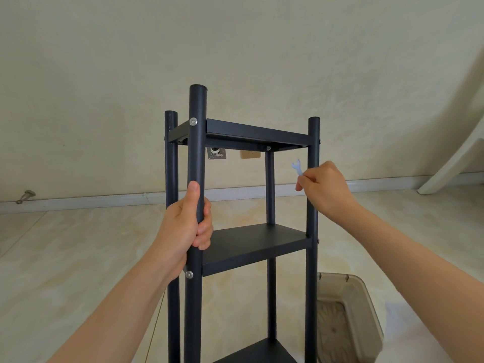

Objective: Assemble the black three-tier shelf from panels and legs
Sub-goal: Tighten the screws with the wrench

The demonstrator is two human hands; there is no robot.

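The black shelf stands upright in front of me, with a top panel (251,133), a middle panel (256,244) and a bottom panel (262,353) joined to four round black legs. My left hand (183,226) grips the near left leg (196,153) between the top and middle panels. Silver bolt heads (193,121) show on that leg at both panels. My right hand (323,188) pinches a small pale blue wrench (297,167) beside the near right leg (313,205), just below the top panel.
A translucent brown plastic bin (351,318) stands on the tiled floor at the lower right of the shelf. A white chair leg (450,163) leans in at the far right. Wall sockets (250,154) sit behind the shelf; a metal doorstop (26,196) is by the left skirting.
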